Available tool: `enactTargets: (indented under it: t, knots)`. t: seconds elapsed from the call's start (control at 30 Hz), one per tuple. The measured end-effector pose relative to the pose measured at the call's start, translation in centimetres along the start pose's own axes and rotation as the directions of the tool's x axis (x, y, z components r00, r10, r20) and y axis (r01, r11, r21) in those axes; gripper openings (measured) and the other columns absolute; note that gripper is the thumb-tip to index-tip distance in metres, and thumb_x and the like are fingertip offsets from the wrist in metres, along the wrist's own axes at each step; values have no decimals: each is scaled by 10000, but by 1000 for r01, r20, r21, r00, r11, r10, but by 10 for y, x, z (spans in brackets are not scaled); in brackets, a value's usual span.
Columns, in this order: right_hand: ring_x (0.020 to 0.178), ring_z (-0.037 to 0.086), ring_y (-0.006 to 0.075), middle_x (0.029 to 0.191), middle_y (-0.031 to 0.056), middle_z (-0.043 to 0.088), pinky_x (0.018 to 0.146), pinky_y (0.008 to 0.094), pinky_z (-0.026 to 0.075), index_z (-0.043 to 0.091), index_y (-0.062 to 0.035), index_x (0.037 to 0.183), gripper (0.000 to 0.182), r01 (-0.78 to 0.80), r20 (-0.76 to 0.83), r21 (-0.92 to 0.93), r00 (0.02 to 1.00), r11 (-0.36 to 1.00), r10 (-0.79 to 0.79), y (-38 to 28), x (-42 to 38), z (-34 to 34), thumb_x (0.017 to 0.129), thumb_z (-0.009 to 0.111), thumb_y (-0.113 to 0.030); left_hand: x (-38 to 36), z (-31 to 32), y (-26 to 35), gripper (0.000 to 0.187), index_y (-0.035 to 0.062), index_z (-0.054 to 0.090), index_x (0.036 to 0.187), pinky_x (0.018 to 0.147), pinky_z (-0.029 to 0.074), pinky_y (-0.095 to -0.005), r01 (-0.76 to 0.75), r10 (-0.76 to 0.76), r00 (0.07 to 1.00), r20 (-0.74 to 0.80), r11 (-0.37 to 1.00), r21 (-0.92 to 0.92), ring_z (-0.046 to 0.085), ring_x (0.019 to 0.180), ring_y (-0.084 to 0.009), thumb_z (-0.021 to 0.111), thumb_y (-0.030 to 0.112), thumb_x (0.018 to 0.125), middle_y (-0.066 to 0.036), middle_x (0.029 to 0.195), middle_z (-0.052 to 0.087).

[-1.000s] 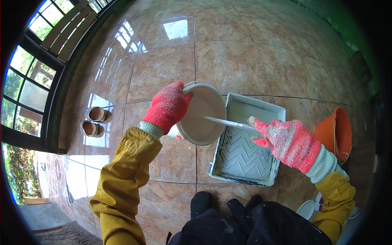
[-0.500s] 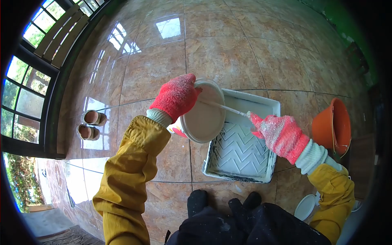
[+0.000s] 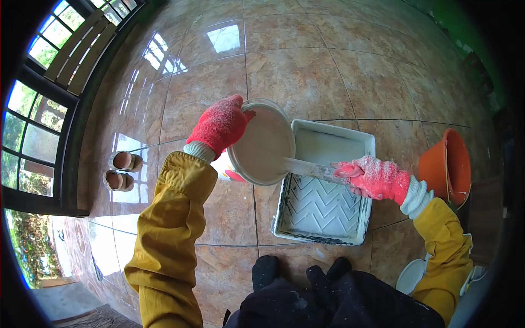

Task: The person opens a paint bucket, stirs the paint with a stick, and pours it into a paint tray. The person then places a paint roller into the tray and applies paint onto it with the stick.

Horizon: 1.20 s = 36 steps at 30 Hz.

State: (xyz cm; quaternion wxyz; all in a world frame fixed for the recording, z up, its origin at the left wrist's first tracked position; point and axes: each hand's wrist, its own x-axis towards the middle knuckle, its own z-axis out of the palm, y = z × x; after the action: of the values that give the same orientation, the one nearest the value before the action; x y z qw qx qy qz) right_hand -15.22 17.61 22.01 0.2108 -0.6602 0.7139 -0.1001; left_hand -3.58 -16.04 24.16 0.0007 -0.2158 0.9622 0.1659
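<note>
- head view: my left hand [image 3: 220,127] pinches the rim of the tilted bucket [image 3: 263,143], beside the tray's [image 3: 324,232] far left corner.
- my right hand [image 3: 374,177] pinches the flat stick [image 3: 310,168] over the tray's right edge, its tip at the bucket's mouth.

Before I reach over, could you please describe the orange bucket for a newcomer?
On the tiled floor, find the white tray with zigzag ridges. To its right, beyond the gloved right hand, stands the bucket, the only orange container in view.
</note>
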Motion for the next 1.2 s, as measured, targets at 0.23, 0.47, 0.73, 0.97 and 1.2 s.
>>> enactTargets:
  t: [0.23,0.47,0.73,0.97,1.2]
  knots:
    - [595,542,63,772,22,585,511,208,450,562,-162,1300,410,-499,334,798,834,340,440,-27,8,0,898,479,-152,-2,0,-17,424,-6,568,1055,796,474,-465,65,-65,998,1,997,-36,618,930,-407,561,388,901,-246,954,643]
    - [719,629,115,875,54,634,628,231,510,611,-101,1182,336,-440,172,701,868,561,467,-27,-29,11,866,581,-211,-3,-3,-19,462,-16,556,1132,839,464,-453,135,-133,991,23,984,-113,618,979,-391,548,387,906,-237,1023,646]
    - [841,633,178,1082,59,645,731,288,525,606,-78,1174,382,-463,90,704,811,539,579,-51,-63,-11,799,678,-92,-2,-6,-6,476,-25,554,1140,864,457,-447,172,-167,984,59,980,-97,608,1012,-389,539,392,911,-246,1044,638]
    - [501,479,70,706,57,593,451,200,394,584,-107,1253,355,-455,353,889,611,-51,708,-62,-104,-28,909,555,-193,4,3,9,439,-19,573,1071,885,458,-462,152,-150,988,33,987,-60,586,1036,-403,540,384,903,-256,1060,624]
    - [464,439,71,648,46,556,423,198,345,536,-111,1328,490,-476,242,878,518,42,821,-72,-162,-40,842,503,-157,12,12,26,426,-8,586,1072,891,464,-456,126,-126,992,24,992,-25,582,1045,-404,565,369,874,-249,1083,621]
